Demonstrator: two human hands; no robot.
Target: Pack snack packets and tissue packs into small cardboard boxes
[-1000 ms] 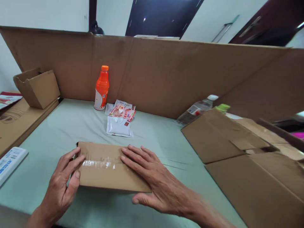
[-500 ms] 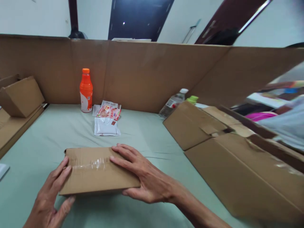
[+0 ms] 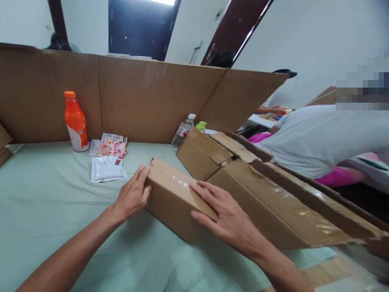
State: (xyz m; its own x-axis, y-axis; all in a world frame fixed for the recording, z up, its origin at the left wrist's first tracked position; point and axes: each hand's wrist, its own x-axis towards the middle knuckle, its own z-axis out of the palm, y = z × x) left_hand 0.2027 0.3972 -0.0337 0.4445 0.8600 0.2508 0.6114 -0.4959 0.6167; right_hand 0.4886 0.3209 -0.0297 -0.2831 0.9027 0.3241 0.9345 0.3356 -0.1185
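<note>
A brown cardboard box point(image 3: 173, 202), taped along its top, is held between both hands over the pale green cloth point(image 3: 60, 227). My left hand point(image 3: 133, 194) grips its far left end, thumb on the near side. Across the right end lies my right hand point(image 3: 225, 211), fingers on the top and thumb against the near face. The box is turned at an angle, and a shadow falls below it. Whether its underside touches the cloth I cannot tell. Close behind it on the right are larger cardboard boxes point(image 3: 255, 198).
A cardboard wall point(image 3: 164, 97) runs along the back. Before it stand an orange bottle point(image 3: 75, 123), several flat packets point(image 3: 109, 168), a clear bottle point(image 3: 182, 132) and a green-capped item point(image 3: 201, 125). Beyond the boxes at right, a person in a white shirt point(image 3: 310, 134) leans over.
Both hands have carried the box to the right and turned it, so its near long face shows. The view has swung right, bringing the person into sight.
</note>
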